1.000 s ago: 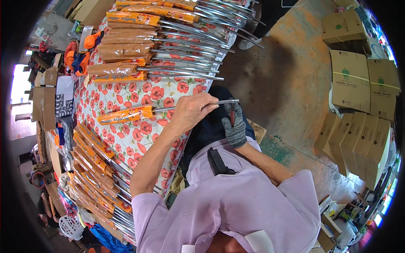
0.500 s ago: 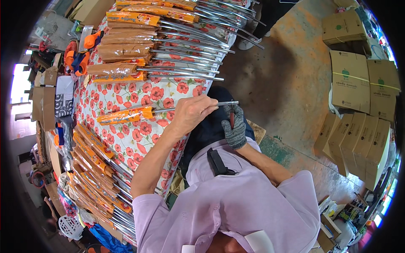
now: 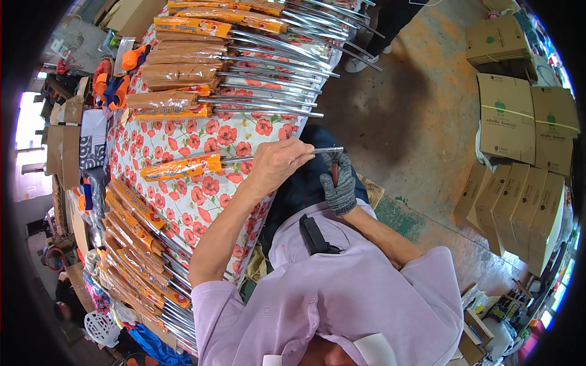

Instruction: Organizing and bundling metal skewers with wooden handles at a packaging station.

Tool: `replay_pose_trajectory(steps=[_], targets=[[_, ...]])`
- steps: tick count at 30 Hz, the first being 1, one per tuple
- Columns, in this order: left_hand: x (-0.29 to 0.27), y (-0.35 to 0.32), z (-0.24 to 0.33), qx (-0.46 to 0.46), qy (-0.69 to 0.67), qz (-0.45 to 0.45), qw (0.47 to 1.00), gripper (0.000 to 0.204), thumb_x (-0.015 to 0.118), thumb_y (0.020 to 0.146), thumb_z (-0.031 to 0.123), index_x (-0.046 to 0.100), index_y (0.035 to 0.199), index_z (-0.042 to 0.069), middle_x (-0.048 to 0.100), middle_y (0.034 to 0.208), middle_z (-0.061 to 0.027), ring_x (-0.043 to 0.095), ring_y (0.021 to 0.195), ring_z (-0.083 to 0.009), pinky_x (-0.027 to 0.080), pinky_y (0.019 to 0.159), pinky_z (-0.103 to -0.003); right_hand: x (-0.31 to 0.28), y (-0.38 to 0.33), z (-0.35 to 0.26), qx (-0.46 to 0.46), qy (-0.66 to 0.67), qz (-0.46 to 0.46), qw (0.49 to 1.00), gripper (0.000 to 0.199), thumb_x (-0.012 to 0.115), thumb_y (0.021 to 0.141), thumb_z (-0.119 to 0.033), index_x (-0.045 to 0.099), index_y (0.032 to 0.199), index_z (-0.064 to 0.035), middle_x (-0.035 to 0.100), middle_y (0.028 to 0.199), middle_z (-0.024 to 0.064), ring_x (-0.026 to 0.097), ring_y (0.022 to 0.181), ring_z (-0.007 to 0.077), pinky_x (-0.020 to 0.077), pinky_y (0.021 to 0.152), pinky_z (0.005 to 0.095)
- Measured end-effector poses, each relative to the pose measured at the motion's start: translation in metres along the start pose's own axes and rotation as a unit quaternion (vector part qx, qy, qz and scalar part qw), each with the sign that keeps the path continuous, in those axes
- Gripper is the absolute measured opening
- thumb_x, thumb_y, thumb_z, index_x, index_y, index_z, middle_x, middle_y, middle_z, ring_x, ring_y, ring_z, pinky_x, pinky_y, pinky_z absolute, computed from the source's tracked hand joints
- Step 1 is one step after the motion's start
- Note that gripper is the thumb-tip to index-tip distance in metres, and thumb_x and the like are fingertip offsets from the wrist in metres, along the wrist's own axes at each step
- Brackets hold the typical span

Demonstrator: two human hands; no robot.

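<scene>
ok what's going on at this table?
A person in a lilac shirt is at a table with a poppy-print cloth. The bare left hand grips the metal rod of a skewer bundle in an orange wrapper. The gloved right hand holds a red-handled tool at the rod's tip. More wrapped bundles lie stacked at both ends of the table.

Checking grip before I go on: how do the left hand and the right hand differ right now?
The left hand is bare; the right hand wears a grey knit glove. The left hand grips the metal rod over the floral tablecloth; the right hand holds a red-handled tool at the rod's tip, off the table edge. Both work on the same rod.
</scene>
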State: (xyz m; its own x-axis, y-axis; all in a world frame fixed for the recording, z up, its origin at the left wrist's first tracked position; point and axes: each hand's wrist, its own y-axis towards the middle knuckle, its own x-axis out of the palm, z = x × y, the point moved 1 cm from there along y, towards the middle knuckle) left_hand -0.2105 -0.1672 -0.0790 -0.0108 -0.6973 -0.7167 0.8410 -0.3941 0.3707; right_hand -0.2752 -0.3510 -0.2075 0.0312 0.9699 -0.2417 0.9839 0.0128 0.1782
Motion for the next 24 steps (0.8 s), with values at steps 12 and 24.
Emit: replay_pose_trajectory(steps=[12,24], targets=[[-0.003,0.001,-0.001,-0.018,-0.01,-0.023,1.0,0.014,0.079,0.082,0.011,0.069,0.091,0.009,0.069,0.08,-0.0046,0.068,0.066,-0.0264,0.053,0.056,-0.035,-0.001,0.0,0.003,0.11,-0.014,-0.047,0.993,0.04,0.073,0.088,-0.02,0.063,0.122,-0.0014,0.062,0.124,0.0174,0.064,0.111,0.036,0.0504,0.095,0.0418],[-0.036,0.007,-0.024,0.028,0.093,0.002,0.995,0.026,0.078,0.081,0.013,0.069,0.105,0.008,0.07,0.099,-0.0024,0.065,0.101,-0.024,0.052,0.079,-0.042,-0.049,-0.008,0.028,0.035,-0.1,-0.064,0.992,0.059,0.072,0.087,-0.021,0.054,0.139,-0.0013,0.052,0.142,0.0197,0.048,0.133,0.0375,0.0377,0.113,0.0413]])
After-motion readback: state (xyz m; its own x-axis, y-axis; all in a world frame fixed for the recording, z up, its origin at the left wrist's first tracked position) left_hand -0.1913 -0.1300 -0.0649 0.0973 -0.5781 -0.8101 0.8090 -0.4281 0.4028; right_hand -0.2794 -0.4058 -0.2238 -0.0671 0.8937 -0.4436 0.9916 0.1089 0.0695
